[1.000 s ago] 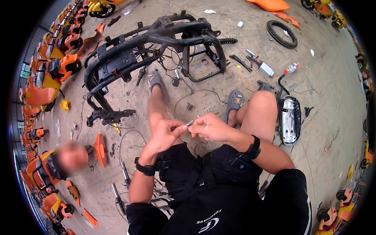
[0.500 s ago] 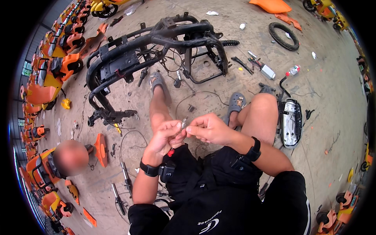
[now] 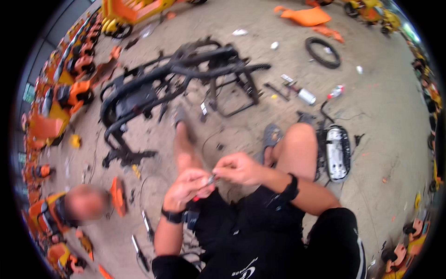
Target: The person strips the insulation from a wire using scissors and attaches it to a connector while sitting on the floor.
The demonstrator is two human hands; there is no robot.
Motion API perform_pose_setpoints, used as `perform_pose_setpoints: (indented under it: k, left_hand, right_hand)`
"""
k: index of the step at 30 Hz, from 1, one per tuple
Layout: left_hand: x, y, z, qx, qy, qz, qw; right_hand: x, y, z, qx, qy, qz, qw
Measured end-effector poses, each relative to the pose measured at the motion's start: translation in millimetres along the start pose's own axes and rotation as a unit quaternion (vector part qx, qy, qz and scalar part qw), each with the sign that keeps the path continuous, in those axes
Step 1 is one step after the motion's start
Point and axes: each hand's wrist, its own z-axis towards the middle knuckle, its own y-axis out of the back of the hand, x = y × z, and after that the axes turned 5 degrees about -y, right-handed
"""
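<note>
My left hand (image 3: 190, 185) is closed round a small silvery piece (image 3: 211, 180), with a bit of red showing beneath its fingers. My right hand (image 3: 237, 169) pinches at the upper end of the same piece, its thumb and forefinger touching it. The piece is blurred and too small to identify. Both hands are over my lap, between my bent legs. Beyond them a bare black scooter frame (image 3: 173, 69) lies on the concrete floor.
A long silver-and-black part (image 3: 337, 153), bottle (image 3: 335, 92), silver box (image 3: 306, 96) and tyre (image 3: 323, 53) lie rightward. Several orange panels (image 3: 306, 17), cables and fork tubes (image 3: 139, 251) are scattered around. Rows of scooters (image 3: 49, 123) line both sides. A blurred round shape (image 3: 87, 202) is at left.
The view has shifted, so the floor and frame appear lower and blurred. My hands stay together, with the right one now somewhat above the left; red shows under my left hand since half a second ago.
</note>
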Motion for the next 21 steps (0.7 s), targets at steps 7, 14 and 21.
perform_pose_setpoints:
  k: [7, 14, 21]
  left_hand:
    - [5.8, -5.3, 13.9, -0.228, -0.063, 0.218, 0.947]
    - [31.1, 40.7, 6.7, -0.204, -0.054, -0.105, 0.972]
    - [44.2, 58.2, 5.2, -0.204, -0.114, -0.286, 0.929]
  right_hand:
    - [-0.9, 19.2, 5.2, -0.149, -0.021, 0.091, 0.984]
    - [64.8, 47.5, -53.0, -0.142, 0.144, 0.269, 0.942]
    - [91.3, 62.8, -159.9, -0.123, 0.346, 0.33, 0.869]
